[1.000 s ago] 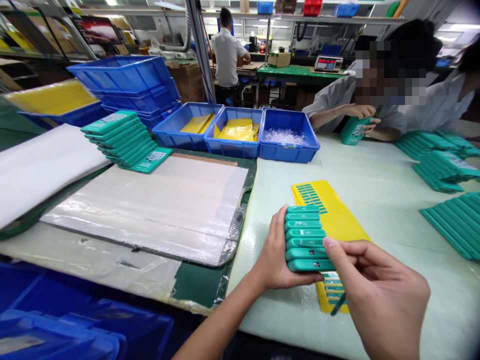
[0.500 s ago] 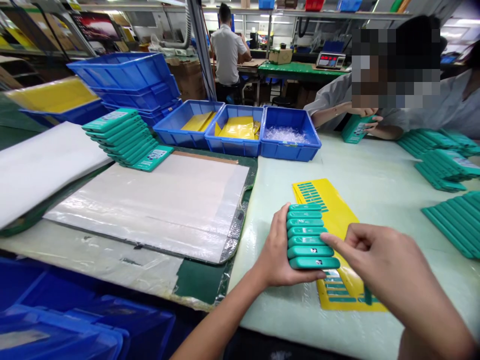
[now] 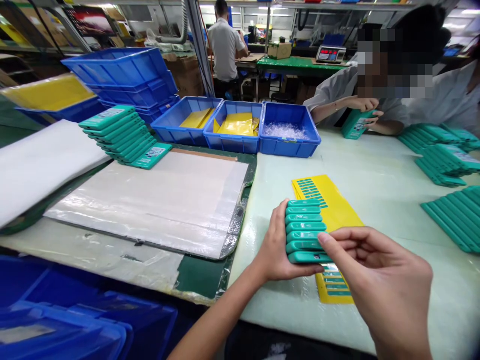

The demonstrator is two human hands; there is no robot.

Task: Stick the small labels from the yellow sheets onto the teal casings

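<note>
My left hand (image 3: 275, 250) grips a stack of several green, flat, rounded cases (image 3: 305, 225), held with their narrow edges facing me. The thumb lies under the lowest case and the fingers run up the left side. My right hand (image 3: 378, 270) is at the stack's right side, thumb tip touching the edges of the lower cases and fingers curled; anything between them is hidden. Beneath both hands lies a yellow sheet (image 3: 337, 200) bearing rows of narrow green strips. My right hand covers part of it.
Another stack of green cases (image 3: 116, 132) stands on a white-covered board (image 3: 168, 200) at left. Blue bins (image 3: 288, 145) line the back, holding yellow sheets and clear bits. More green cases (image 3: 455, 215) lie at right. A co-worker's hands (image 3: 365, 107) hold a green case across the table.
My right hand has shifted from a pointing finger at the middle cases to a thumb on the lower ones, its fingers curled. The left hand keeps its hold. The view has shifted slightly.
</note>
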